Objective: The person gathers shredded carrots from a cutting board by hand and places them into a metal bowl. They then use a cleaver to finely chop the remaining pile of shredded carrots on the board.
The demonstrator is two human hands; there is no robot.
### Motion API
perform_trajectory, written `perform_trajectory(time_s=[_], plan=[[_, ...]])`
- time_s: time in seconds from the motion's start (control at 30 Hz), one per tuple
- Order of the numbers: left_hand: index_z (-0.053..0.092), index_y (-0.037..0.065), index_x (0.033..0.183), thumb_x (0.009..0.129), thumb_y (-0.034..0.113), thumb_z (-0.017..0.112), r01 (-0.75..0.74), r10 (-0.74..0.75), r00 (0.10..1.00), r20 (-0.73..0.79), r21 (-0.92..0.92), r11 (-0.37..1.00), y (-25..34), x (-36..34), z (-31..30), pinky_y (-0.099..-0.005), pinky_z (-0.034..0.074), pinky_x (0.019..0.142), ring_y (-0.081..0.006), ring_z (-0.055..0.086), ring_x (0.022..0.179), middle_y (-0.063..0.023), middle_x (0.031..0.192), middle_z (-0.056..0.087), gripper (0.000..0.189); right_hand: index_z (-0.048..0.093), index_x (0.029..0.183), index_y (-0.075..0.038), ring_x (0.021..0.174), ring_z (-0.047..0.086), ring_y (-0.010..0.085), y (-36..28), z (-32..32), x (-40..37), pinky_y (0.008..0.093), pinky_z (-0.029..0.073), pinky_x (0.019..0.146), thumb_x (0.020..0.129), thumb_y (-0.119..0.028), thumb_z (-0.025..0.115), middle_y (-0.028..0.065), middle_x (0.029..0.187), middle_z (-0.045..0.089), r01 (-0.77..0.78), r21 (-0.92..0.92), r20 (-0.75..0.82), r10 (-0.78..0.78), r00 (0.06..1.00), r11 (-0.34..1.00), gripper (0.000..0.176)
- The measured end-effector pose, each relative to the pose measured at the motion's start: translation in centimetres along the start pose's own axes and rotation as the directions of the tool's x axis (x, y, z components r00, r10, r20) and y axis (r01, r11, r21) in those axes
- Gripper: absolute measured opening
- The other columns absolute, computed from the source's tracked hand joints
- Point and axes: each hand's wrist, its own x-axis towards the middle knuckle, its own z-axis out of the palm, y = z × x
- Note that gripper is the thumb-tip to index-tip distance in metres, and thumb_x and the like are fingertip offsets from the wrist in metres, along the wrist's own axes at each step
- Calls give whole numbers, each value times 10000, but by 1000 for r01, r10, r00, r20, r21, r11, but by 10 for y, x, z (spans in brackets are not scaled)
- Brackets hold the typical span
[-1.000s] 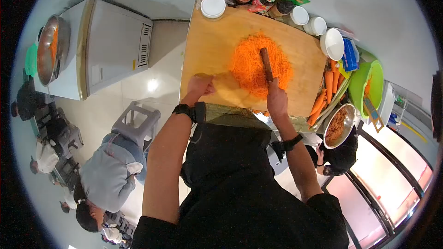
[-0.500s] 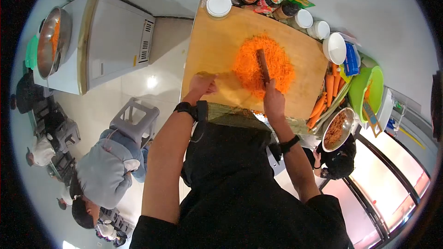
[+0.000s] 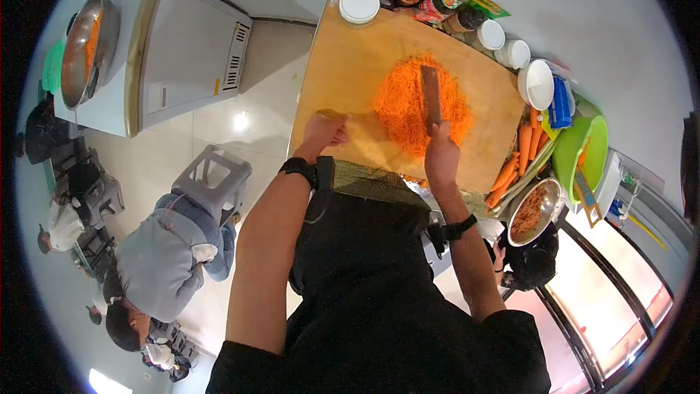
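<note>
A heap of shredded carrot [image 3: 397,106] is spread over the middle of a wooden cutting board [image 3: 343,66]. My right hand [image 3: 442,157] is closed around the handle of a cleaver [image 3: 431,93], whose dark blade lies over the right part of the heap. On the board's near left side rests my left hand [image 3: 324,133], its fingers curled into a fist and apart from the carrot. I see nothing held in it.
Bottles and jars, among them a white-lidded jar [image 3: 359,4], line the board's far edge. To the right are whole carrots [image 3: 525,144], a green basin [image 3: 592,135] and a metal bowl of brown minced food [image 3: 538,211]. A seated person [image 3: 157,255] is at the left, near a grey stool [image 3: 215,179].
The cleaver has shifted slightly right across the shredded carrot, and its blade now shows broader. My left hand stays in place on the board. The whole view has shifted a little.
</note>
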Motion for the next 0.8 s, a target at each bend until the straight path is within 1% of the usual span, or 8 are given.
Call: perform_trajectory(time_s=[0.13, 0.27, 0.33, 0.43, 0.5, 0.6, 0.7, 0.8], plan=[[641, 2, 726, 816, 308, 749, 7, -7, 1000, -3, -90, 996, 7, -4, 2, -295, 467, 455, -147, 598, 534, -90, 634, 634, 337, 425, 1026, -68, 587, 596, 442, -9, -6, 3, 524, 445, 489, 1010, -214, 429, 224, 594, 563, -13, -7, 63, 13, 998, 1000, 147], [621, 40, 742, 858, 346, 709, 17, -18, 1000, 17, 19, 1000, -2, 6, 0, -291, 477, 439, -166, 620, 519, -97, 630, 641, 338, 425, 1015, -72, 588, 596, 441, -17, -4, -3, 526, 446, 489, 1008, -226, 437, 220, 594, 562, 36, 102, -22, -34, 999, 994, 155], [604, 66, 762, 894, 387, 671, 31, -34, 998, 48, 60, 998, 5, -1, 3, -291, 499, 439, -190, 659, 530, -110, 645, 659, 354, 434, 1021, -70, 582, 595, 438, -16, 12, -2, 523, 448, 486, 1007, -246, 448, 215, 598, 569, 100, -67, 19, -99, 995, 993, 177], [624, 31, 666, 834, 331, 747, -33, 35, 999, 28, -84, 996, 14, -14, 0, -290, 432, 408, -139, 549, 461, -74, 563, 600, 365, 448, 1021, -67, 572, 595, 431, -30, -14, 0, 521, 450, 484, 1006, -257, 456, 209, 598, 574, 25, -52, 137, -17, 990, 998, 191], [620, 31, 636, 824, 343, 759, -8, 7, 1000, 10, 151, 989, 23, -12, 4, -290, 439, 406, -142, 554, 458, -78, 553, 600, 390, 459, 1021, -68, 572, 596, 426, -15, 1, -7, 520, 448, 484, 1006, -260, 454, 211, 602, 575, 89, -38, 53, -87, 995, 995, 193], [635, 19, 642, 810, 363, 770, -24, 25, 1000, 14, -69, 997, 11, -12, 3, -296, 464, 414, -151, 579, 464, -91, 560, 614, 405, 480, 1015, -73, 576, 596, 421, -7, 9, -6, 516, 445, 487, 1008, -263, 451, 216, 610, 572, 110, -65, 21, -109, 994, 992, 192], [657, 3, 672, 809, 369, 768, -115, 125, 990, -62, 146, 983, 4, 0, 1, -299, 490, 437, -161, 608, 483, -105, 584, 635, 405, 494, 1012, -74, 582, 596, 418, -19, -9, -4, 515, 443, 489, 1010, -264, 447, 220, 617, 567, 71, -11, 35, -71, 997, 997, 195], [667, -3, 698, 823, 361, 754, -57, 57, 998, -8, 20, 998, 0, 0, 1, -302, 504, 451, -161, 619, 492, -107, 603, 648, 394, 494, 1011, -59, 585, 596, 418, 1, 16, -10, 511, 452, 496, 1001, -243, 466, 220, 616, 564, 121, 25, 24, -122, 992, 992, 186]])
